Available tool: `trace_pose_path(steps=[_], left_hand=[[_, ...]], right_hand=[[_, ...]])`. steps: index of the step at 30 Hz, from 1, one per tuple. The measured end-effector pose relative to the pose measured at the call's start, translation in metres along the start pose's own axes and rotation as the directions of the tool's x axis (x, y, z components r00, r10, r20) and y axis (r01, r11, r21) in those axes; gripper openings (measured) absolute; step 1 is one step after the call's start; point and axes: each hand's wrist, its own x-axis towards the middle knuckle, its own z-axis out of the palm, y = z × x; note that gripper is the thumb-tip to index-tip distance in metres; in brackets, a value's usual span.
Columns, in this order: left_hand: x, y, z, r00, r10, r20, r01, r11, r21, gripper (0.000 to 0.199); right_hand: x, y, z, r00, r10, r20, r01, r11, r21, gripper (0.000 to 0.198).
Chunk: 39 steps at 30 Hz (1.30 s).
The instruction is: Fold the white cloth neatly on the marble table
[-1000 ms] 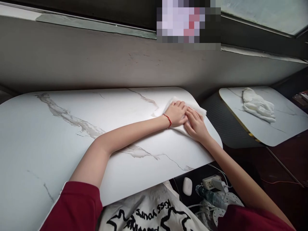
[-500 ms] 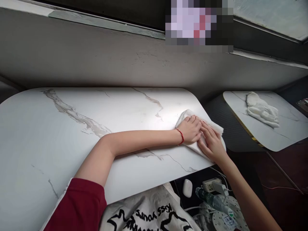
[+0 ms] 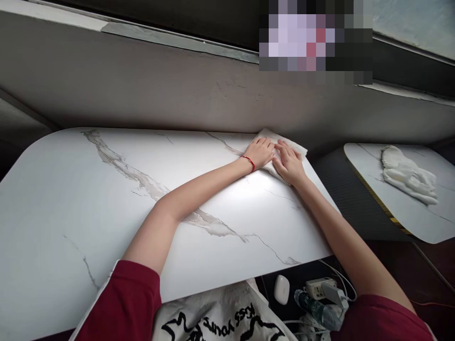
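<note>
A white cloth (image 3: 267, 136) lies folded at the far right corner of the white marble-patterned table (image 3: 117, 227), reaching to the edge by the wall. My left hand (image 3: 260, 151), with a red cord bracelet (image 3: 250, 162) at its wrist, rests palm down on the cloth's left part. Beside it, my right hand (image 3: 289, 161) presses flat on the cloth's right part, fingers stretched out and a little apart. The fingers of both hands point towards the wall, and the two hands nearly touch. What is under the palms is hidden.
Right of the table stands a second marble-patterned table (image 3: 366, 163) with a crumpled white cloth (image 3: 408, 175). Below the front edge are a white earbud case (image 3: 282, 289), a plastic bottle (image 3: 316, 308) and a power strip (image 3: 320, 287) with cables. A wall (image 3: 159, 90) rises behind.
Both hands have slid the cloth away from me and slightly left, from the right end of the table to its far corner by the wall. The view has shifted a little.
</note>
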Motion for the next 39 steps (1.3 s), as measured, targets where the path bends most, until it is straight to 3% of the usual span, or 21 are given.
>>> trace_pose_path(steps=[5, 11, 15, 20, 24, 27, 32, 35, 39], left_hand=[[0.004, -0.016, 0.000, 0.996, 0.091, 0.015, -0.092, 0.995, 0.042, 0.041], [0.001, -0.013, 0.003, 0.992, 0.129, 0.000, -0.129, 0.988, 0.081, 0.043], [-0.008, 0.013, 0.001, 0.978, 0.207, 0.039, -0.210, 0.975, 0.076, 0.042], [-0.030, 0.066, 0.000, 0.942, 0.332, 0.044, -0.334, 0.941, 0.061, 0.046], [-0.053, 0.108, -0.003, 0.919, 0.392, 0.051, -0.395, 0.916, 0.076, 0.046], [-0.071, 0.137, -0.001, 0.945, 0.326, 0.034, -0.328, 0.938, 0.112, 0.042], [-0.093, 0.168, 0.006, 0.999, 0.034, 0.011, -0.034, 0.998, 0.055, 0.041], [-0.088, 0.164, 0.008, 0.996, -0.076, 0.052, 0.075, 0.997, 0.021, 0.044], [-0.057, 0.135, 0.005, 0.968, -0.220, 0.122, 0.208, 0.972, 0.110, 0.044]], right_hand=[[0.023, 0.001, 0.011, 0.997, 0.061, -0.052, -0.059, 0.998, 0.038, 0.052], [0.010, -0.006, 0.004, 0.999, 0.053, -0.009, -0.053, 0.999, -0.012, 0.055], [-0.026, -0.008, -0.015, 0.997, 0.075, 0.031, -0.072, 0.992, -0.102, 0.057], [-0.101, -0.002, -0.047, 0.998, 0.070, -0.002, -0.070, 0.989, -0.130, 0.055], [-0.154, -0.013, -0.069, 0.998, 0.071, 0.004, -0.069, 0.988, -0.135, 0.056], [-0.173, -0.027, -0.079, 0.999, 0.041, 0.030, -0.037, 0.992, -0.121, 0.059], [-0.160, -0.036, -0.085, 0.980, -0.134, 0.150, 0.130, 0.991, 0.040, 0.062], [-0.128, -0.032, -0.078, 0.952, -0.236, 0.193, 0.208, 0.965, 0.158, 0.061], [-0.073, -0.027, -0.055, 0.924, -0.327, 0.199, 0.280, 0.932, 0.231, 0.058]])
